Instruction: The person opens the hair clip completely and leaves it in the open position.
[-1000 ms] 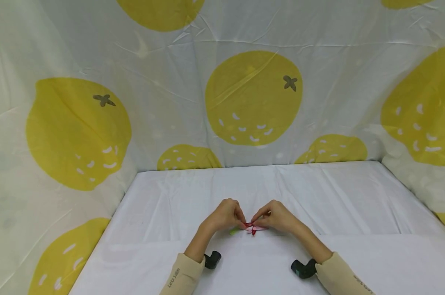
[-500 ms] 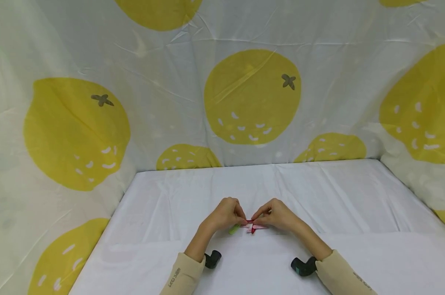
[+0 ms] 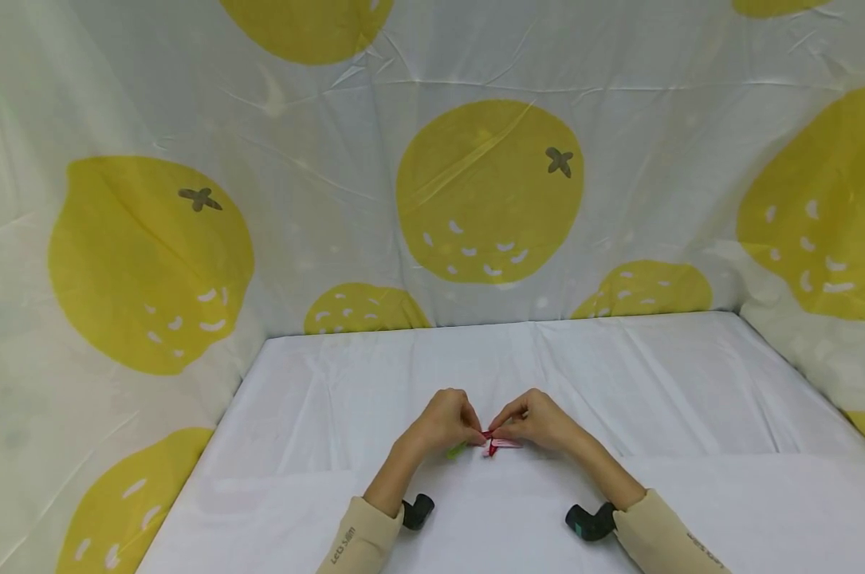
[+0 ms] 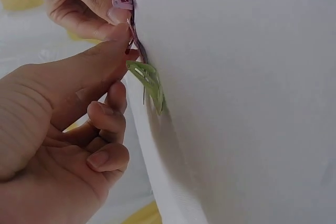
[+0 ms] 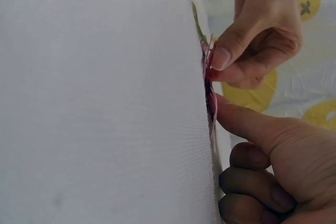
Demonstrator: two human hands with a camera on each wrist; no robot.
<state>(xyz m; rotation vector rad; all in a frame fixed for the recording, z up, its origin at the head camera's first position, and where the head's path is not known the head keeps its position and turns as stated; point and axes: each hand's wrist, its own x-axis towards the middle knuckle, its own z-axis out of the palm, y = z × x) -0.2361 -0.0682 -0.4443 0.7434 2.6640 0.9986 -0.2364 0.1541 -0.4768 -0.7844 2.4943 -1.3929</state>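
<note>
Mid-worktop (image 3: 497, 522), left hand (image 3: 446, 420) and right hand (image 3: 541, 420) both pinch a red clip (image 3: 486, 435) between fingertips; green clip (image 4: 149, 85) just beside left hand, pink clip (image 3: 508, 443) near right fingertips.

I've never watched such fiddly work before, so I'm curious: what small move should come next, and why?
Probably lift the red clip slightly: the left hand and the right hand both have fingertips at it, while the pink clip and the green clip lie close by, so a small lift might give the fingers more room.
</note>
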